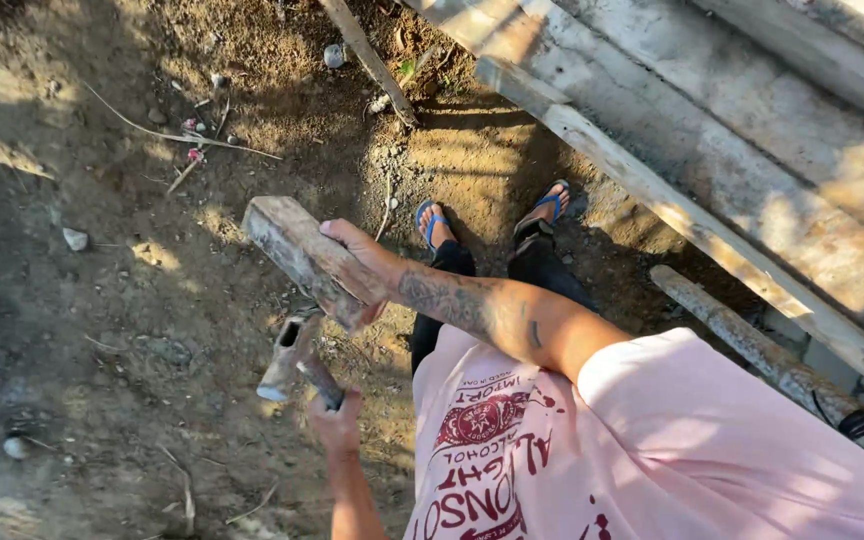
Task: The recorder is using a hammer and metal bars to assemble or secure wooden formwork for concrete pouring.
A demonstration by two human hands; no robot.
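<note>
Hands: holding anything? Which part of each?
Right hand grips a weathered wood block around its near end. Left hand holds a hammer by the handle, near its end.

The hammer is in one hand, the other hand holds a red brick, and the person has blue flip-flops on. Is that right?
Almost. The head view shows the left hand gripping the hammer, and the flip-flops are blue. But the right hand holds a weathered grey piece of wood, not a red brick.
</note>
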